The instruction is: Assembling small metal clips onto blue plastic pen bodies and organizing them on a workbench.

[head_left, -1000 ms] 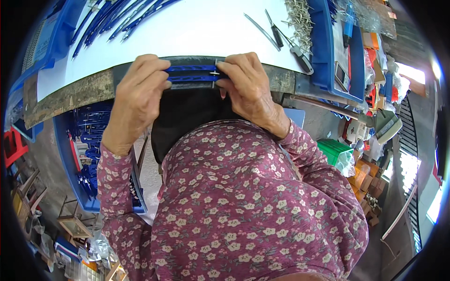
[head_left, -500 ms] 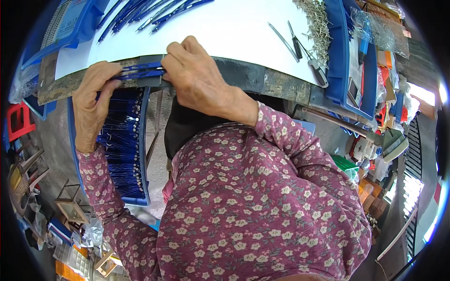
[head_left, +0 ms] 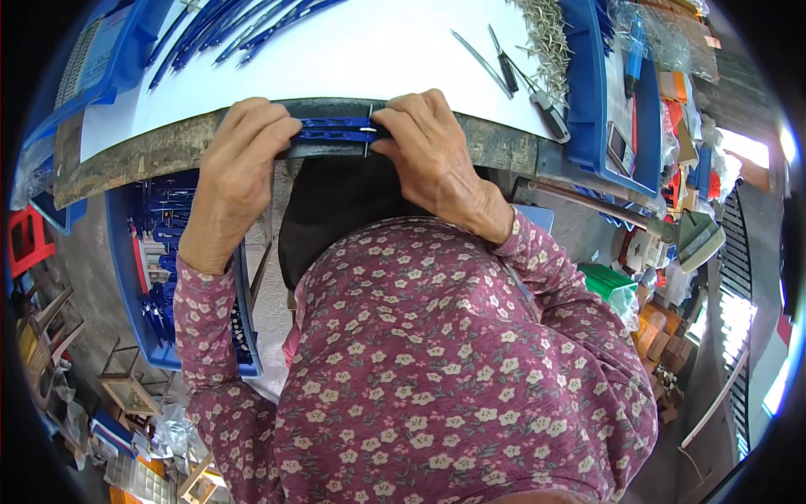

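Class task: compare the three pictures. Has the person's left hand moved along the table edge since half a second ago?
Yes. The left hand has come back in from the table's left end to the middle of the table edge, meeting the right hand on the blue piece.

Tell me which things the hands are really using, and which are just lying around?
In use:
- left hand and right hand, both gripping the blue plastic strips
- thin metal pin through the strips
- table edge they press on

Just lying about:
- loose blue strips on the white tabletop
- pile of metal pins
- hand tools
- blue crate below
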Demonstrator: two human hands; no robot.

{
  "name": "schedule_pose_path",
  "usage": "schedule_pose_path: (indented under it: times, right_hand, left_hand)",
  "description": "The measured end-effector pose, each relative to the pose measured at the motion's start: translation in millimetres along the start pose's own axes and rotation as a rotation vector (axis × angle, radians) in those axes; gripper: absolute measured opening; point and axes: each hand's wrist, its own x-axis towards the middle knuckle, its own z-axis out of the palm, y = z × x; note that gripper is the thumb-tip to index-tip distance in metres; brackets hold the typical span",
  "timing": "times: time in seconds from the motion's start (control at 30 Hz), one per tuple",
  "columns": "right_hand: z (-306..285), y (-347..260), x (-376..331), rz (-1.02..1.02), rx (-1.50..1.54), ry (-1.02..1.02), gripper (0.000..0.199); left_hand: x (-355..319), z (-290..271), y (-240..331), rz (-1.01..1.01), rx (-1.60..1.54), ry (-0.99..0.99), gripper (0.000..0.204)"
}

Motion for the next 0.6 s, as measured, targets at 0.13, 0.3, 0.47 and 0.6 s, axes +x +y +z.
schedule_pose_path:
  times: [0.13,0.3,0.47,0.6]
  right_hand:
    - [2.3,0.1,-1.9,0.021,0.061,0.046,0.036]
    - [12.7,-4.3,11.3,-0.001,0.121,0.103,0.034]
    - [25.3,-6.9,22.8,-0.015,0.153,0.092,0.031]
    - [37.3,-7.6,32.0,-0.048,0.130,0.101,0.030]
  left_hand:
    - [4.9,2.3,-2.1,0.074,0.027,0.024,0.027]
    - [5.3,-7.0,-7.9,0.014,0.064,0.008,0.026]
    - [1.2,-17.3,-10.5,-0.104,0.041,-0.009,0.027]
    - [-2.4,-26.4,-14.1,-0.128,0.085,-0.019,0.027]
